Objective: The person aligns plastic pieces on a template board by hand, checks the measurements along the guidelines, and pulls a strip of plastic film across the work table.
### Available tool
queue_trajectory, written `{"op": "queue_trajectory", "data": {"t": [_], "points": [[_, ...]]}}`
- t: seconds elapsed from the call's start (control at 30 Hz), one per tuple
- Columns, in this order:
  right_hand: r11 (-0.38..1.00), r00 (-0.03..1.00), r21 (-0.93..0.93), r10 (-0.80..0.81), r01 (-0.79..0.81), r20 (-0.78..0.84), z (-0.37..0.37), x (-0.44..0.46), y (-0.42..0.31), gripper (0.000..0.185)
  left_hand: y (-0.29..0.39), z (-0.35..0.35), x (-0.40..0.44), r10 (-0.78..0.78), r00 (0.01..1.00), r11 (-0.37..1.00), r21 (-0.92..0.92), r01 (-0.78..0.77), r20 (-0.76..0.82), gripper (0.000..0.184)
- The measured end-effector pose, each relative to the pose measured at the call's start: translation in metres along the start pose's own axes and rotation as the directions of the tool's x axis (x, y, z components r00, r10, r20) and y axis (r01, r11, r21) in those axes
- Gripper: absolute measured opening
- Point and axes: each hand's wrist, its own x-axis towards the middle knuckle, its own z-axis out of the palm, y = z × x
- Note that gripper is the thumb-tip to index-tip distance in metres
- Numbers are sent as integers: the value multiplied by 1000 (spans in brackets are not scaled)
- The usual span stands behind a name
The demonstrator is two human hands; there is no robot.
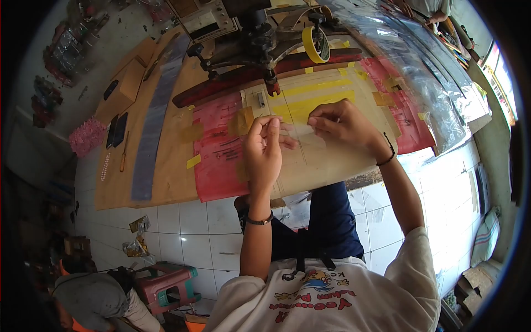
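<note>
A small piece of clear plastic film (311, 134) is stretched between my two hands, above the table. My left hand (264, 150) pinches its left side between thumb and forefinger, with the other fingers behind the film. On the other side, my right hand (344, 126) has its fingertips closed on the right edge. Beneath the hands is a beige sheet (326, 160) with drawn lines and yellow tape strips (315, 95). A dark metal machine (260, 41) stands just beyond, its red-tipped end (272, 87) pointing down close to the sheet.
Red sheets (213, 149) flank the beige sheet. A roll of yellow tape (316, 45) hangs on the machine. At the left are phones (117, 130), a screwdriver (123, 157) and a cardboard box (124, 83). Another person (91, 299) is at lower left, by a plastic stool (166, 285).
</note>
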Motion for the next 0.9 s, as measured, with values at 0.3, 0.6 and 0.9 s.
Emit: {"op": "queue_trajectory", "data": {"t": [0.3, 0.6, 0.9], "points": [[991, 970, -68, -128, 116, -207, 2, -4, 37, 25, 8, -16, 1, 265, 928, 959, 171, -226, -262, 23], [714, 891, -695, -365, 84, -268, 23, 20, 21, 32, 14, 9, -73, -2, 776, 436, 699, -567, 630, 78], [635, 944, -766, -303, 99, -129, 7, -11, 48, 46, 6, 8, -43, -69, 794, 430, 737, -522, 604, 85]]}}
